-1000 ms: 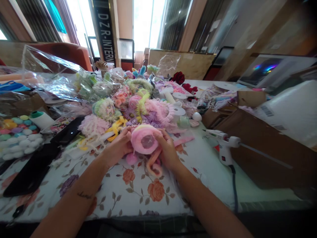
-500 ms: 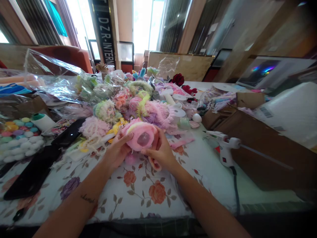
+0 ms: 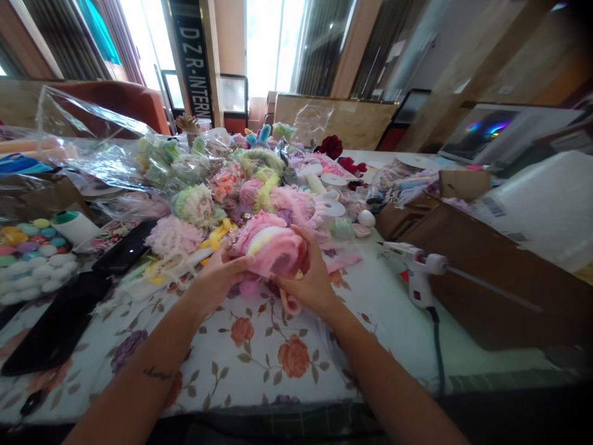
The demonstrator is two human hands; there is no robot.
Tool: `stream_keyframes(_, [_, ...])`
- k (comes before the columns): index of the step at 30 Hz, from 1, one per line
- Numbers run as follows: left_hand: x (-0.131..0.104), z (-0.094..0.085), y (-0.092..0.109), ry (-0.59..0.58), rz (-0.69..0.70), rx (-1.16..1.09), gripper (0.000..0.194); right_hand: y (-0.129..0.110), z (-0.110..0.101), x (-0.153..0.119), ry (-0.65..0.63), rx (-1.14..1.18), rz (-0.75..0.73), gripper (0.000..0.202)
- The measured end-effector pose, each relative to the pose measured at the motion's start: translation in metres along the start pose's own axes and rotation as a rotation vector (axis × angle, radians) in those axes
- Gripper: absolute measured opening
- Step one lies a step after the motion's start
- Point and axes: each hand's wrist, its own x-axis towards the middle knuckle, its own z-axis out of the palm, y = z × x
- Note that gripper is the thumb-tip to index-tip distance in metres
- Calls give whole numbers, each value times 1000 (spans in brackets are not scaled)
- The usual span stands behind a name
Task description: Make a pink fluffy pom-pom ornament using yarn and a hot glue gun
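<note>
Floral-covered counter (image 3: 222, 383). Brown cardboard box (image 3: 491, 290) near right edge. White glue gun (image 3: 419, 285) just beside box. Pink fuzzy roll (image 3: 278, 253) held about midway along front edge, set back from it. Left hand (image 3: 213, 278), right hand (image 3: 315, 281): grip closed on roll, both.

The one camera sits on the person's head and looks forward and down, from near, over the table (image 3: 259, 371), until the far window (image 3: 273, 46).

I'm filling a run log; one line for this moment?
left hand: holds pink fluffy piece | right hand: holds same piece | glue gun: not held
</note>
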Motion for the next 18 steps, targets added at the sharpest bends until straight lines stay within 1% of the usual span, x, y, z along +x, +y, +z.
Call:
stream_keyframes(2, [-1,5,-2,-34,15,-49,76,-1,0,-1,-3,-22,-23,85])
stream_keyframes(6, [-4,14,-11,-27,10,-133,79,-3,3,-4,-9,-54,-33,85])
stream_keyframes(10, [-3,13,-18,-5,0,-221,67,-4,6,-5,-13,-65,-38,84])
stream_keyframes(15, [1,11,-21,29,-16,-275,53,-10,5,-4,-55,-70,-52,79])
stream_keyframes(18, [1,13,-20,70,-13,-284,46,-14,4,-2,-78,-89,-56,71])
